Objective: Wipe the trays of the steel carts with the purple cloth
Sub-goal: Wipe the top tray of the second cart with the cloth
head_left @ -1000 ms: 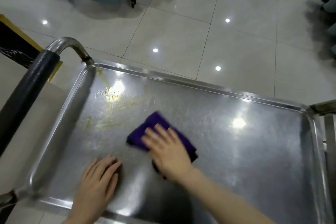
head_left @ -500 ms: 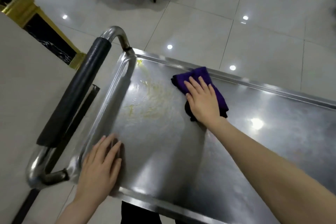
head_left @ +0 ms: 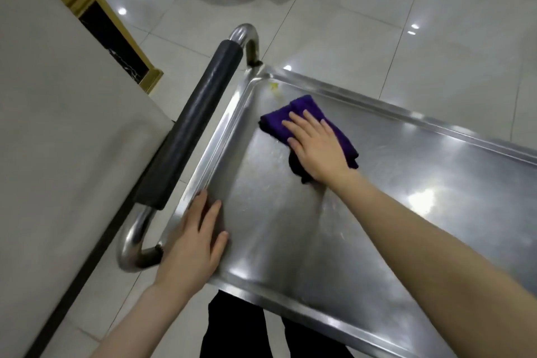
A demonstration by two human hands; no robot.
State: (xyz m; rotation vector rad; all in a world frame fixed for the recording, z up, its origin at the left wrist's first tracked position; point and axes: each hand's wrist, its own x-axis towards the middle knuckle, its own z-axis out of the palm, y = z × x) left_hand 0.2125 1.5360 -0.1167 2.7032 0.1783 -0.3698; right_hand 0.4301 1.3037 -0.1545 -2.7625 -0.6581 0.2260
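Right hand (head_left: 316,148) lies flat on purple cloth (head_left: 276,123), fingers straight and slightly spread, pressing it onto tray (head_left: 377,212) near the 11 o'clock corner. Yellow smear (head_left: 274,87) sits at 11 o'clock of cloth. Left hand (head_left: 194,241) rests flat with fingers straight on the tray's 8 o'clock corner, beside black handle (head_left: 191,125).

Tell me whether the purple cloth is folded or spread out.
Folded: the purple cloth sits as a compact pad with layered edges under the flat right hand on the tray.

Right hand (head_left: 316,148) flat on purple cloth (head_left: 302,113) — tray (head_left: 377,183).
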